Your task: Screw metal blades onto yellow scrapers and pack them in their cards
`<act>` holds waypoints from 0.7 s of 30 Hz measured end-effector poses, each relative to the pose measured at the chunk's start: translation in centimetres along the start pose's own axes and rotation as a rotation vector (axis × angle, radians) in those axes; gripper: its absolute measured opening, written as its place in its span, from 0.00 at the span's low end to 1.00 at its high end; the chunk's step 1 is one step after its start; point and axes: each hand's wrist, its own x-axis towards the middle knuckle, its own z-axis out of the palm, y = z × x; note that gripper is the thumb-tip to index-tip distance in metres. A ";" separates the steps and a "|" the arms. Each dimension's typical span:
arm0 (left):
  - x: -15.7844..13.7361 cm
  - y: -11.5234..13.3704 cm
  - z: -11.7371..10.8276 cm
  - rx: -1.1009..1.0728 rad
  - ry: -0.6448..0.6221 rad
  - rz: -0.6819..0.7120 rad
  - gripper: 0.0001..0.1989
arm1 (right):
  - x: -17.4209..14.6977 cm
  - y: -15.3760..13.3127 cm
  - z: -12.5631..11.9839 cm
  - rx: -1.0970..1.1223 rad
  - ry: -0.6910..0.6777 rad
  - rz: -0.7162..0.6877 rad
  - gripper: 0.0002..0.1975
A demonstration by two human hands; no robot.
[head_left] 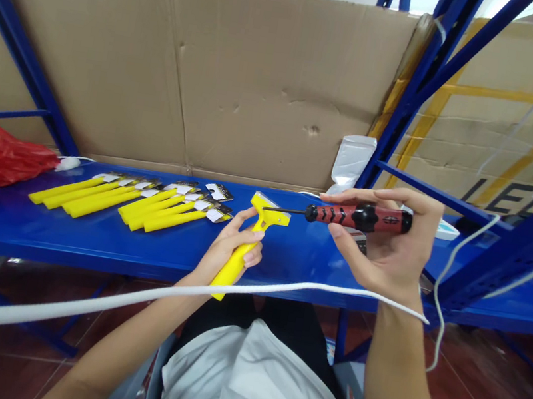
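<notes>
My left hand [233,248] is wrapped round the handle of a yellow scraper [234,267], its wide head pointing up and away from me. In my right hand [398,247] is a screwdriver [362,219] with a red and black handle, held level between the fingers and thumb. The thin dark shaft points left, and its tip meets the scraper's head; whether it sits in a screw is too small to tell. Several more yellow scrapers [94,202] with black and white heads lie in two groups on the blue shelf, left of my hands.
The blue shelf [136,253] ends close to my lap. Cardboard [273,93] stands behind it, with a white packet [353,163] leaning there. A red plastic bag [0,154] lies far left. A white cable [129,299] crosses in front of my forearms; blue posts [435,58] rise right.
</notes>
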 end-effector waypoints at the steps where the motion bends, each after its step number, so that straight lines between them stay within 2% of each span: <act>1: 0.0 0.0 0.0 -0.004 0.002 -0.004 0.30 | 0.0 -0.1 0.0 0.015 -0.011 0.019 0.35; 3: 0.0 0.0 0.0 -0.011 0.002 -0.007 0.30 | 0.0 -0.3 0.1 0.023 0.001 0.022 0.33; 9: -0.1 0.0 0.2 -0.006 0.013 0.002 0.31 | 0.1 0.2 0.2 -0.025 0.062 -0.082 0.36; 15: -0.1 0.1 0.2 -0.004 0.023 -0.010 0.31 | -0.1 -0.1 -0.1 0.071 -0.058 0.042 0.34; 21: -0.1 0.2 0.2 -0.002 0.023 -0.004 0.31 | 0.0 0.2 0.1 -0.047 0.050 -0.031 0.35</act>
